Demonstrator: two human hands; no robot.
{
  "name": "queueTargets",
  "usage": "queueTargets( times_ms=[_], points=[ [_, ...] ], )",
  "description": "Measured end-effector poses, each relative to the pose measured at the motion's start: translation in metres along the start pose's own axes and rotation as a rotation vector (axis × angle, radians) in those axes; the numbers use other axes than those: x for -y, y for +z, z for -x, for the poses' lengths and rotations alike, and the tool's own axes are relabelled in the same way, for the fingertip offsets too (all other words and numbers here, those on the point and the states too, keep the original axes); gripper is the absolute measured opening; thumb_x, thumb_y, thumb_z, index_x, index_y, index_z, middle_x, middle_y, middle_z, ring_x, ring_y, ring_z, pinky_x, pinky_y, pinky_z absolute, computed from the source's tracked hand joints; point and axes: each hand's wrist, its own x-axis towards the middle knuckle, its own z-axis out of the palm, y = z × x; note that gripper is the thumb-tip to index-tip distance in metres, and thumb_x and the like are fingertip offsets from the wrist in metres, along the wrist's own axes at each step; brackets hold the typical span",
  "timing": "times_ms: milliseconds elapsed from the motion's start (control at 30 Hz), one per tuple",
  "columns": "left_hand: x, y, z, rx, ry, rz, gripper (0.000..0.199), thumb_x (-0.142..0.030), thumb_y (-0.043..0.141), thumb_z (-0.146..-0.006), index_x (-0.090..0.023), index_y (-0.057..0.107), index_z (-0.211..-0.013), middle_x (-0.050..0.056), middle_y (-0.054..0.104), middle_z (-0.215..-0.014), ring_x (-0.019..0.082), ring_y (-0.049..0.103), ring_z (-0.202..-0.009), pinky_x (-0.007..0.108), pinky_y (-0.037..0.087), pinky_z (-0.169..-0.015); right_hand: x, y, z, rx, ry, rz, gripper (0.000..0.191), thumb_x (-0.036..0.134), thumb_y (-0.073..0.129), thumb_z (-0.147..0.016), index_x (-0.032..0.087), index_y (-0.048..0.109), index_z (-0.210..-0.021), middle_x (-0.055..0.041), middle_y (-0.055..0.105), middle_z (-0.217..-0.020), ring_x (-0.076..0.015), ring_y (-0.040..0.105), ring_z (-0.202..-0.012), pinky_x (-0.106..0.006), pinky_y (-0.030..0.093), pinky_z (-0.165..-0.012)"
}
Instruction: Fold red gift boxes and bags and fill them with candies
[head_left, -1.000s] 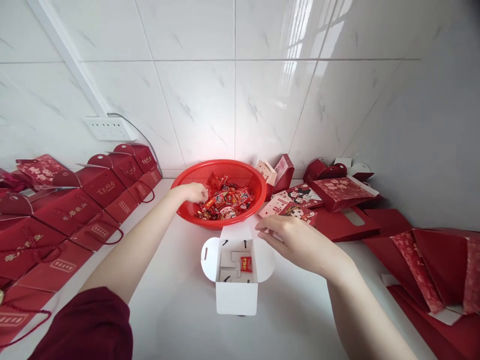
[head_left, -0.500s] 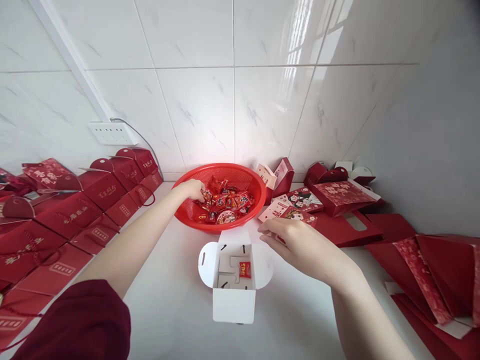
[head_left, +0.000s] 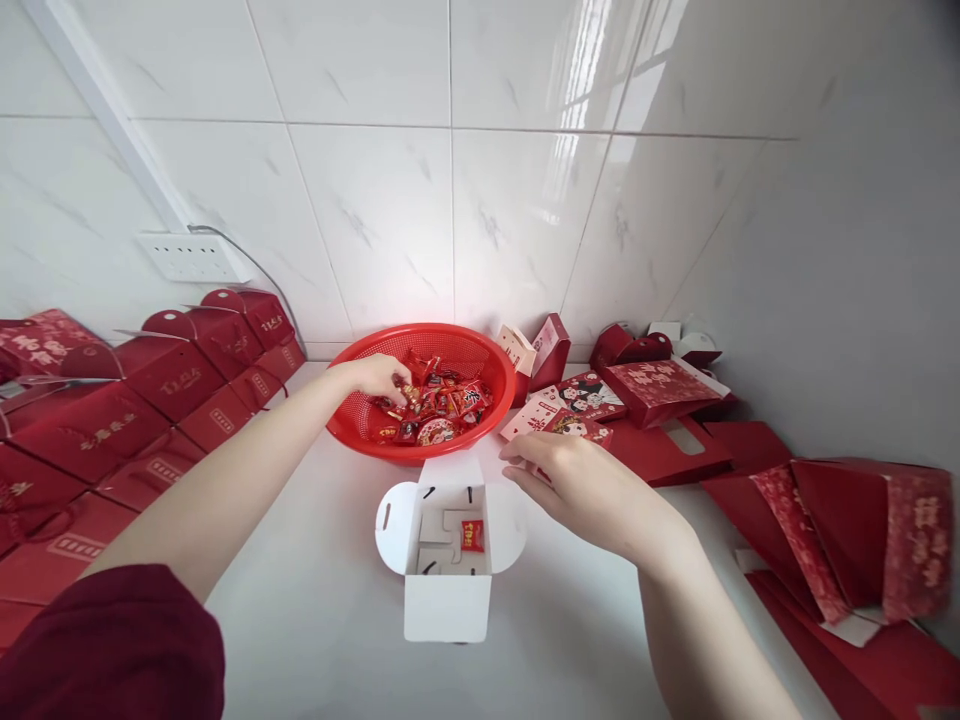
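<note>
A red plastic basket (head_left: 495, 357) full of wrapped candies (head_left: 439, 405) stands against the wall. Inside its left part, my left hand (head_left: 381, 377) has its fingers curled down and pinched on a wrapped candy at the pile's edge; the fingertips are partly hidden. In front of the basket sits an open white box (head_left: 448, 608), flaps spread out, with a single red candy packet (head_left: 472, 536) on its floor. My right hand (head_left: 559, 470) hovers by the box's right flap, fingers loosely stretched and slightly apart, holding nothing visible.
Rows of closed red gift boxes (head_left: 176, 375) line the left side. On the right lie patterned cards (head_left: 589, 395), red boxes (head_left: 664, 385) and folded red cartons (head_left: 847, 530). A white power strip (head_left: 193, 258) is fixed to the tiled wall.
The whole view has shifted, so things appear a little further left. My left hand has moved slightly deeper over the candies. My right hand stays beside the box.
</note>
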Motion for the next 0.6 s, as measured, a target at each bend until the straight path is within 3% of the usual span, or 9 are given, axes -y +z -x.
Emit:
queueTargets(
  times_ms=[100, 167, 233, 400, 600],
  points=[
    [-0.004, 0.001, -0.005, -0.081, -0.019, 0.025, 0.049, -0.054, 0.053, -0.092, -0.026, 0.056, -0.133, 0.004, 0.062, -0.132, 0.02, 0.061, -0.112, 0.029, 0.048, -0.092, 0.0, 0.001, -0.001, 0.009, 0.026, 0.006, 0.018, 0.028, 0.047, -0.101, 0.023, 0.064, -0.101, -0.0028, 0.068, -0.09, -0.0185, 0.063, -0.077, -0.029, 0.043, -0.065],
    [-0.002, 0.002, -0.01, -0.095, -0.083, 0.008, 0.047, -0.049, 0.049, -0.098, -0.021, 0.052, -0.135, 0.009, 0.057, -0.135, 0.023, 0.059, -0.115, 0.04, 0.049, -0.097, 0.0, 0.001, -0.001, 0.011, 0.032, 0.005, 0.018, 0.027, 0.047, -0.1, 0.023, 0.064, -0.101, -0.0035, 0.068, -0.09, -0.019, 0.063, -0.077, -0.029, 0.043, -0.065],
    [0.002, 0.004, -0.014, -0.04, -0.16, -0.027, 0.039, -0.041, 0.055, -0.097, -0.015, 0.057, -0.127, 0.011, 0.06, -0.127, 0.025, 0.061, -0.11, 0.045, 0.052, -0.093, 0.0, 0.001, -0.002, 0.01, 0.026, 0.003, 0.018, 0.026, 0.047, -0.1, 0.023, 0.064, -0.104, -0.0037, 0.069, -0.092, -0.0196, 0.064, -0.079, -0.029, 0.043, -0.066],
    [0.011, 0.019, -0.021, 0.188, -0.223, -0.102, 0.033, -0.033, 0.06, -0.095, -0.018, 0.06, -0.124, 0.01, 0.06, -0.126, 0.023, 0.062, -0.107, 0.042, 0.055, -0.089, -0.001, 0.001, -0.004, 0.023, 0.027, 0.014, 0.018, 0.027, 0.047, -0.1, 0.023, 0.063, -0.104, -0.0033, 0.069, -0.094, -0.0201, 0.065, -0.081, -0.03, 0.042, -0.066],
    [0.008, 0.031, -0.021, 0.312, -0.257, -0.174, 0.035, -0.034, 0.061, -0.095, -0.016, 0.058, -0.125, 0.01, 0.061, -0.123, 0.023, 0.063, -0.105, 0.043, 0.056, -0.088, -0.002, 0.004, -0.006, 0.039, 0.058, 0.031, 0.018, 0.027, 0.046, -0.101, 0.024, 0.064, -0.105, -0.0034, 0.069, -0.094, -0.0213, 0.066, -0.083, -0.03, 0.043, -0.066]
  ],
)
